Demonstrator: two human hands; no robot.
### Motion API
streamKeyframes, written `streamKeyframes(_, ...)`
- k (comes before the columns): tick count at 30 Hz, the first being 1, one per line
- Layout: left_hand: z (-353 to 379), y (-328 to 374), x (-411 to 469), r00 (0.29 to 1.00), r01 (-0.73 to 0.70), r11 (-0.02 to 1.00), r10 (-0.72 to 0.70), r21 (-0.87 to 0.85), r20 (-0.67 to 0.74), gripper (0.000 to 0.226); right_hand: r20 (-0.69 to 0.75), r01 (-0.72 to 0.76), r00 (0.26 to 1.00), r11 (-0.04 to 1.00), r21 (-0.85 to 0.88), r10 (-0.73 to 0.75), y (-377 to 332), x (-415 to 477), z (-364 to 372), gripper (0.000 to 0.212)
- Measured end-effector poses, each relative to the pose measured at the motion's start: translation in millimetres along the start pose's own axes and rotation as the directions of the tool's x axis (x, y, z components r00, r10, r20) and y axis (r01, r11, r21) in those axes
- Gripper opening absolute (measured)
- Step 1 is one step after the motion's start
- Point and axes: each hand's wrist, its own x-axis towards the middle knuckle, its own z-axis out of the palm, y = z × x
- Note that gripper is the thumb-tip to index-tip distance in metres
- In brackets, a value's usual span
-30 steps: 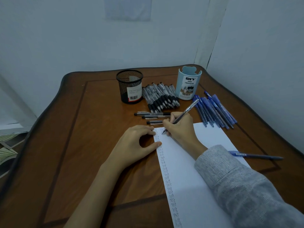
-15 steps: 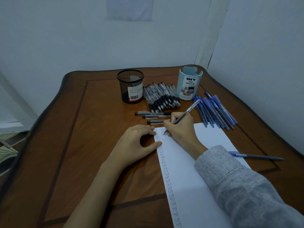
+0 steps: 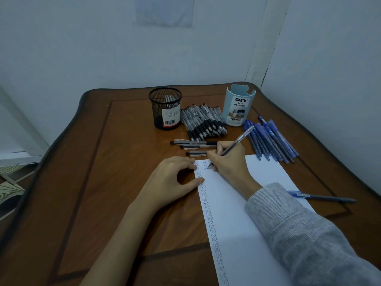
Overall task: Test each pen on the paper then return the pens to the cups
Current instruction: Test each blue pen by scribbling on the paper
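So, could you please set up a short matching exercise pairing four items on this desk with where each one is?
Items:
1. black mesh cup
2. pale blue desk organizer
3. clear pen
4. lone blue pen

Places:
A. in the right hand, tip on the paper
B. right of the paper
C. back of the table, left of the black pens
D. beside the blue pens

Pairs: 1-C, 2-D, 3-A, 4-B

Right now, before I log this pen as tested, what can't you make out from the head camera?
- Pen tip contact: too small to tell.
- Ink colour of the newest mark: too small.
- Mesh cup bottom: hidden by its wall and label.
- Blue organizer inside: hidden by its front wall.
- Paper near end: cut by the frame edge and covered by the sleeve.
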Motion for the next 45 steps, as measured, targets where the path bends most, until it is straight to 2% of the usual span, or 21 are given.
streamKeyframes(7, 0, 1, 0, 1.0, -0.001, 1.0, 0.001, -0.004, 0.003, 0.044, -0.021, 0.017, 1.0, 1.0, 0.015, -0.016, 2, 0, 0, 0.029)
streamKeyframes(19, -1, 1, 0, 1.0, -0.006, 1.0, 0.006, -0.009, 0.001, 0.044, -0.016, 0.041, 0.999, 0.999, -0.01, -0.041, 2, -1, 1, 0.031)
streamKeyframes(25, -2, 1, -1, 1.0, 0.002, 1.0, -0.002, -0.001, 0.009, 0.044, -0.099, -0.107, 0.985, 0.951, 0.29, 0.141, -7, 0, -8, 0.038)
streamKeyframes(28, -2, 1, -2, 1.0, 0.001, 1.0, -0.001, 0.002, 0.016, 0.044, -0.152, -0.098, 0.976, 0.936, 0.337, 0.157, -19, 3, -18, 0.039)
streamKeyframes(30, -2, 2, -2, 1.0, -0.001, 1.0, 0.001, -0.004, 0.008, 0.043, -0.161, -0.146, 0.963, 0.918, 0.368, 0.218, -25, 5, -30, 0.041)
streamKeyframes(36, -1, 1, -3, 1.0, -0.015, 1.0, 0.015, 0.028, 0.001, 0.044, -0.061, -0.345, 0.905, 0.809, 0.475, 0.421, -16, -2, -70, 0.04)
streamKeyframes(39, 2, 2, -3, 1.0, -0.018, 0.995, 0.019, 0.093, -0.007, 0.045, -0.044, -0.426, 0.865, 0.776, 0.465, 0.501, -9, -10, -84, 0.041)
streamKeyframes(41, 4, 6, -4, 1.0, -0.026, 0.991, 0.027, 0.135, -0.006, 0.051, -0.073, -0.429, 0.86, 0.794, 0.431, 0.504, -6, -13, -89, 0.039)
streamKeyframes(45, 5, 10, -4, 0.999, -0.032, 0.985, 0.033, 0.169, -0.009, 0.058, -0.091, -0.349, 0.904, 0.846, 0.402, 0.417, -8, -13, -92, 0.029)
